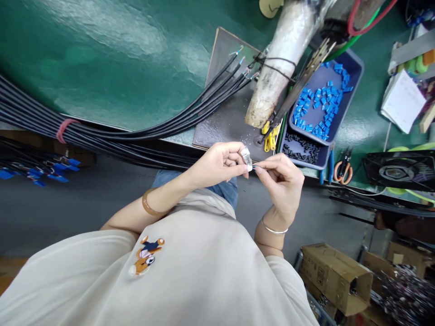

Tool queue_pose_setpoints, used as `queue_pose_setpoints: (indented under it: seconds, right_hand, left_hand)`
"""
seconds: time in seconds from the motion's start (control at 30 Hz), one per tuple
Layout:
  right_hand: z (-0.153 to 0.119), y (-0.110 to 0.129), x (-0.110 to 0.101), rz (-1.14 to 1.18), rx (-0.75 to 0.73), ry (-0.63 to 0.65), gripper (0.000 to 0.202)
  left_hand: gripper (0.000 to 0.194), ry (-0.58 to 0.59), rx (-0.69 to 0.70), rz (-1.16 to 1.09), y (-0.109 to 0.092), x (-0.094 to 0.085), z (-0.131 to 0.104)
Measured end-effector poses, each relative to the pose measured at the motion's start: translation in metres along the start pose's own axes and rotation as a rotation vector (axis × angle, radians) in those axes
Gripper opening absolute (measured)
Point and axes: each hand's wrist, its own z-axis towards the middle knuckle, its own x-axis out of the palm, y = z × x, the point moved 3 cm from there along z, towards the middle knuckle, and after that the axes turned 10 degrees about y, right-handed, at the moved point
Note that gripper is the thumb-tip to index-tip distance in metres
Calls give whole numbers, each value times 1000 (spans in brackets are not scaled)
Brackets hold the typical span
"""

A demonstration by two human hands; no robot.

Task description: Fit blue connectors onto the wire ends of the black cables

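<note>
no readable text or numbers

Cables [112, 136] left, bins [345, 105] right, fan [401, 172] farther right

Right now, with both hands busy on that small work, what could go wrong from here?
The small pale piece in the left hand and the thin wires in the right hand are fine; if either grip slips, wires could bend. The black cables run along the edge of the green table and might slide if tugged. Loose blue pieces fill an open tray nearby; a bump might scatter them.
</note>
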Motion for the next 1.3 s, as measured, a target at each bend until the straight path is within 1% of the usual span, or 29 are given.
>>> queue_pose_setpoints:
  seconds: [0.13,0.27,0.33,0.4,0.5,0.57,0.6,0.7,0.93,1.2,1.3]
  right_hand:
    - [1,-3,1,35,30,32,4]
    - [4,-12,3,190,66,144,11]
    - [4,-16,4,234,85,164,14]
    - [2,-15,3,199,86,87,14]
    - [-1,-8,0,77,38,-89,7]
    - [-4,-1,0,23,-18,-151,3]
    - [-5,2,0,2,-46,-165,5]
    - [-7,9,1,-65,-96,-180,10]
    - [-9,11,4,-202,-80,-179,12]
    - [-14,16,11,-523,-201,-208,14]
    - [-14,15,9,-498,-207,-184,15]
  left_hand:
    - [15,19,0,4,0,-1,0]
    - [16,33,52,41,-1,-2,0]
    - [17,22,68,62,-2,-2,0]
    - [16,-8,81,59,-3,-2,0]
    - [11,-41,76,44,-3,-2,0]
    - [9,-48,67,61,-2,-2,1]
    - [9,-51,65,71,-2,-2,1]
    - [10,-55,78,77,-2,-2,2]
    - [10,-67,83,69,-1,1,3]
    - [6,-104,86,46,1,3,4]
    - [5,-95,82,43,0,3,3]
